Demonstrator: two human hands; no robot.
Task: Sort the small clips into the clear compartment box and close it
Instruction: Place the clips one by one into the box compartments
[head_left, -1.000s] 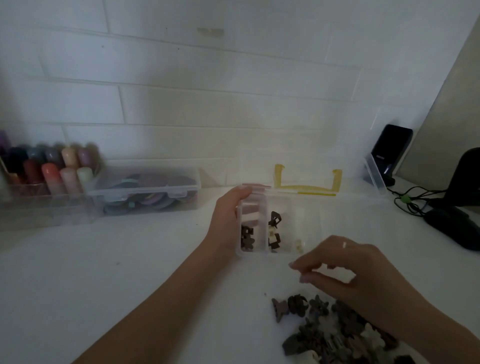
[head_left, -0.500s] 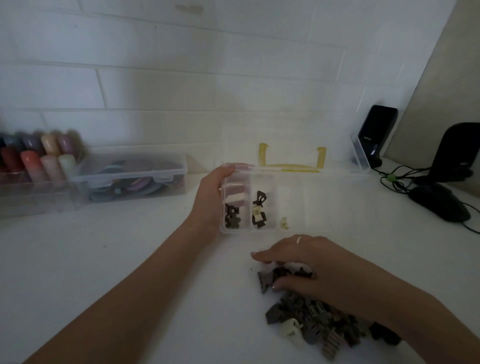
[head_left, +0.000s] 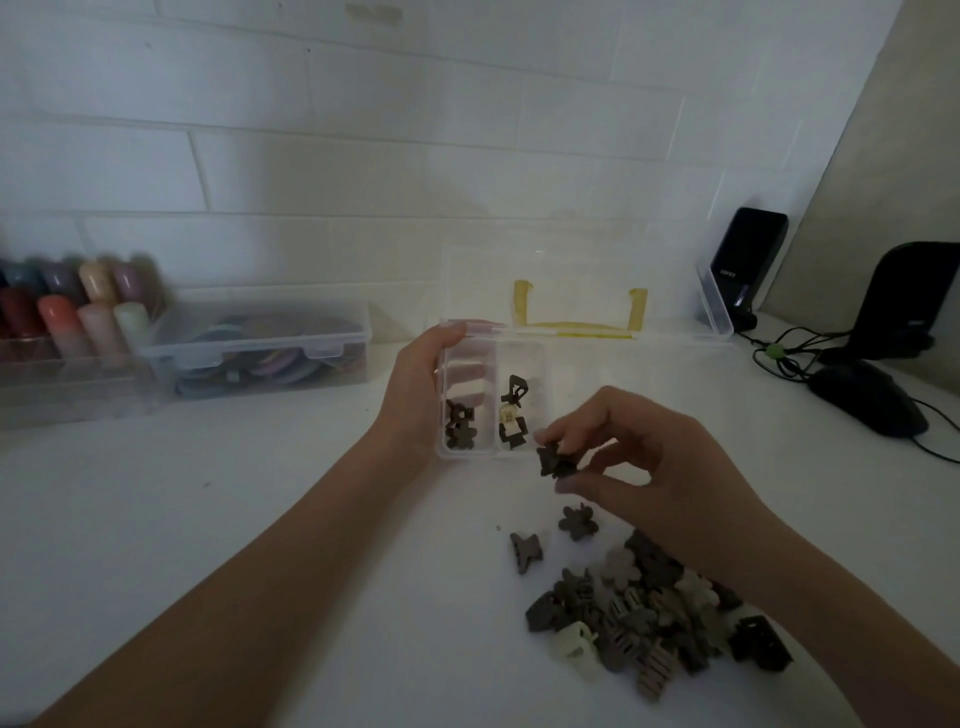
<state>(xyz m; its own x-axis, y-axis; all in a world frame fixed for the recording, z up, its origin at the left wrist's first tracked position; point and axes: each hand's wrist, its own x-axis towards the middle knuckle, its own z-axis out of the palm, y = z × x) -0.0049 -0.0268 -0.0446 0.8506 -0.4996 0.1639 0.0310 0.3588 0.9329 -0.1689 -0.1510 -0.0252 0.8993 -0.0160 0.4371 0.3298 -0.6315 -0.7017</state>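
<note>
The clear compartment box (head_left: 597, 374) lies open on the white table, its lid (head_left: 571, 280) with yellow latches standing up at the back. My left hand (head_left: 415, 387) grips the box's left end. Dark flower clips (head_left: 460, 428) lie in the leftmost compartment, and dark and cream clips (head_left: 513, 413) in the one beside it. My right hand (head_left: 639, 462) pinches a dark clip (head_left: 553, 461) just in front of the box's near edge. A pile of loose small clips (head_left: 649, 618) lies below my right wrist, with two single clips (head_left: 525, 552) apart at its left.
A lidded clear box of coloured items (head_left: 260, 353) and a tray of coloured bottles (head_left: 67, 322) stand at the back left. A black device in a stand (head_left: 743, 270), cables (head_left: 779, 353), a black mouse (head_left: 867, 397) and a dark speaker (head_left: 909, 301) sit at the right.
My right hand went down onto the pile, took hold of a dark clip and rose with it toward the box. My left hand stayed on the box's left end.
</note>
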